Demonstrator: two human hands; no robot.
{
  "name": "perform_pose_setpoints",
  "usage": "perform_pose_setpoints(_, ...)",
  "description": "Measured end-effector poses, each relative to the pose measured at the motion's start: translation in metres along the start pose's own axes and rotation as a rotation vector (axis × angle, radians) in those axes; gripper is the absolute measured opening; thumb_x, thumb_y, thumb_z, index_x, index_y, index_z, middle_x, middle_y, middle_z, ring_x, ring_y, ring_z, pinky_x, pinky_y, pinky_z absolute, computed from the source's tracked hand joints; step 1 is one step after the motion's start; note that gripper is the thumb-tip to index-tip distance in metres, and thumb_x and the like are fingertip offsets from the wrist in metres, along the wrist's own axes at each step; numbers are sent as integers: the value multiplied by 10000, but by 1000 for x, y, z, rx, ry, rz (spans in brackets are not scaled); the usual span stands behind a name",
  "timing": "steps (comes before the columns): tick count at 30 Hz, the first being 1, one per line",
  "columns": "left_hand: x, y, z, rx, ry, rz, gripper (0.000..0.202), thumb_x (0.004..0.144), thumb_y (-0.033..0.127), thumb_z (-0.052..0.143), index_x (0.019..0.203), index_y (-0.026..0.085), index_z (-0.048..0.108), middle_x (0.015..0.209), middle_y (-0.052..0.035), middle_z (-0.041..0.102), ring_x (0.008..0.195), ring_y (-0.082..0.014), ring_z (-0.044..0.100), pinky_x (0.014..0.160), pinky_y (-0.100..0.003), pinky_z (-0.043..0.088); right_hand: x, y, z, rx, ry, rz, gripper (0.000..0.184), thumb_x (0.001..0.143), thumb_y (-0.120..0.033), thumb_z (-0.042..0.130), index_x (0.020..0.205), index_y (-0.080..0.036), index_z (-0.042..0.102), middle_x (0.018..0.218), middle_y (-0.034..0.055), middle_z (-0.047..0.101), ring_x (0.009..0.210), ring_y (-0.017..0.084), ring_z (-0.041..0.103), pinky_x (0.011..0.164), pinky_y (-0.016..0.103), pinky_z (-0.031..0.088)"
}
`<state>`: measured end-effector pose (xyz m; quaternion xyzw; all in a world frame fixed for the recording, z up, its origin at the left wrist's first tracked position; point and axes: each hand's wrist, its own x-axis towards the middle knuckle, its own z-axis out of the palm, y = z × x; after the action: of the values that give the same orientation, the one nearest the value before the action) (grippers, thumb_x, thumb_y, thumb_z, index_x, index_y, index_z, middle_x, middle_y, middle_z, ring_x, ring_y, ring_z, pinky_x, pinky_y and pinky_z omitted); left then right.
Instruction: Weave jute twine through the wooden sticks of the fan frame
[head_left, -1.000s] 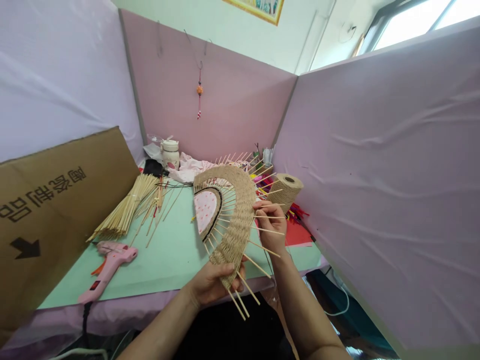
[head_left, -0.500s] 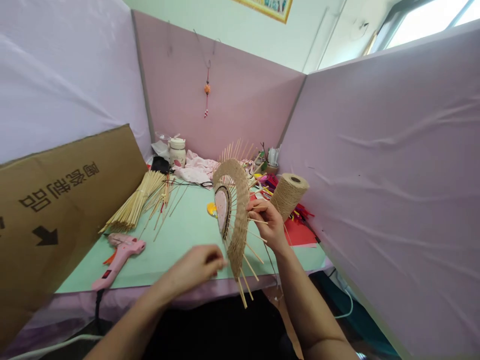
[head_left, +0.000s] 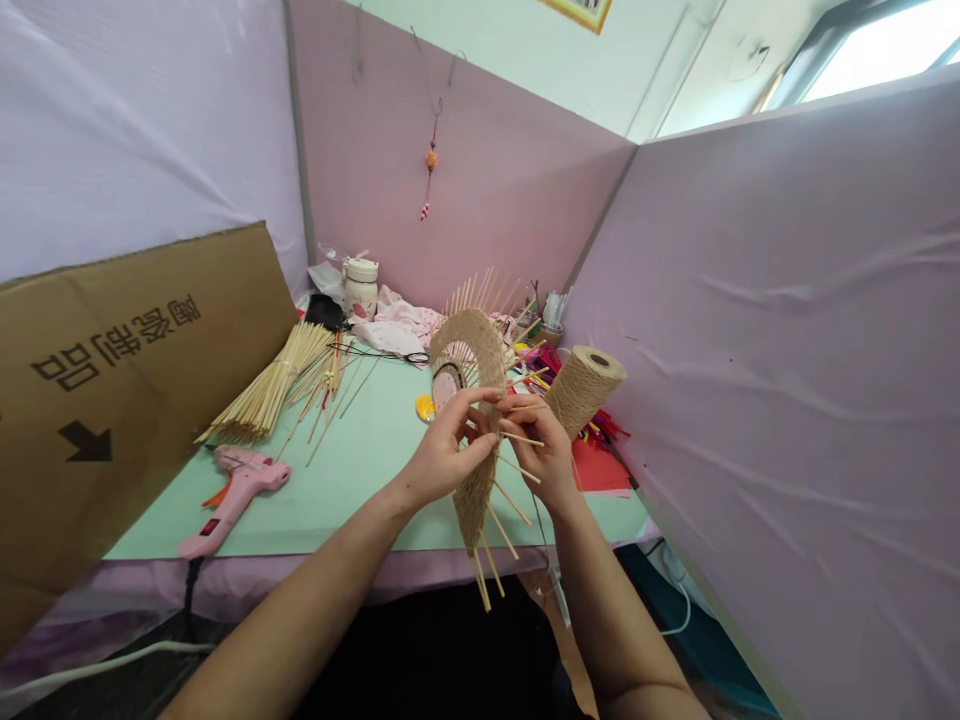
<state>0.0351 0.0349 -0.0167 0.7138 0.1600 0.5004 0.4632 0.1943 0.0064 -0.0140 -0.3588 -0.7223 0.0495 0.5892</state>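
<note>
A woven twine ring (head_left: 474,500) with thin wooden sticks jutting from its rim stands tilted nearly edge-on above the table's front. Inside it shows a pale pink panel (head_left: 446,386) with a dark border, partly covered by my left hand. My left hand (head_left: 454,450) is closed on the ring's near band, thumb toward the outer edge. My right hand (head_left: 538,440) pinches at the ring's outer edge among the sticks, close to the left fingertips. Whether it grips twine or a stick is hard to see. A cone of brown twine (head_left: 586,388) sits just behind my right hand.
A bundle of wooden sticks (head_left: 259,392) and a pink glue gun (head_left: 236,495) lie at left beside a cardboard sheet (head_left: 142,390). A white jar (head_left: 361,288) and pink cloth (head_left: 397,322) are at the back. Red paper (head_left: 602,472) lies at right.
My left hand has moved up and right from beside the ring and closed on its band. My right hand stays at the outer edge. The view has shifted slightly.
</note>
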Motion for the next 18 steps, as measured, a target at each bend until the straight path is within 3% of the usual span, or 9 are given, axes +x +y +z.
perform_pose_setpoints(3, 4, 4, -5, 19, -36, 34, 502, 852, 110, 506, 1335, 237, 461, 1200, -70, 593, 774, -93, 563, 691, -222, 487, 0, -1, -2, -66, -24, -29, 68, 903, -202, 581, 855, -237, 546, 976, 46, 653, 979, 188, 624, 882, 385, 506)
perform_pose_setpoints(6, 14, 10, -13, 108, -135, 74, 568, 837, 80, 477, 1388, 209, 431, 906, -16, 650, 648, -90, 547, 630, -218, 473, 2, -5, -3, -132, -49, -67, 72, 905, -195, 576, 850, -234, 549, 951, 44, 644, 951, 187, 629, 858, 379, 521)
perform_pose_setpoints(8, 20, 15, -18, 198, -212, 98, 582, 825, 62, 460, 1390, 201, 441, 836, 1, 647, 627, -93, 547, 630, -223, 477, 3, -8, -4, -221, -20, -92, 73, 898, -195, 585, 838, -230, 564, 980, 53, 621, 970, 191, 622, 859, 381, 521)
perform_pose_setpoints(11, 25, 19, -24, 350, -284, 192, 534, 824, 38, 427, 1321, 204, 528, 1027, -50, 669, 859, -139, 620, 796, -275, 516, 4, -13, -5, -372, 87, -97, 69, 876, -201, 619, 811, -219, 606, 1056, 73, 571, 964, 190, 610, 826, 361, 519)
perform_pose_setpoints(14, 24, 22, -25, 420, -296, 284, 475, 856, 30, 391, 1258, 194, 584, 1179, -87, 643, 1130, -183, 580, 974, -335, 482, 2, -15, -6, -402, 80, -29, 57, 885, -209, 609, 831, -214, 626, 902, 40, 609, 803, 159, 616, 717, 301, 514)
perform_pose_setpoints(18, 19, 22, -24, 411, -272, 317, 416, 896, 56, 394, 1244, 178, 587, 1213, -96, 644, 1178, -176, 570, 1029, -336, 460, 2, -16, -5, -384, 44, 117, 67, 887, -255, 611, 855, -202, 636, 716, -9, 654, 605, 123, 583, 588, 243, 473)
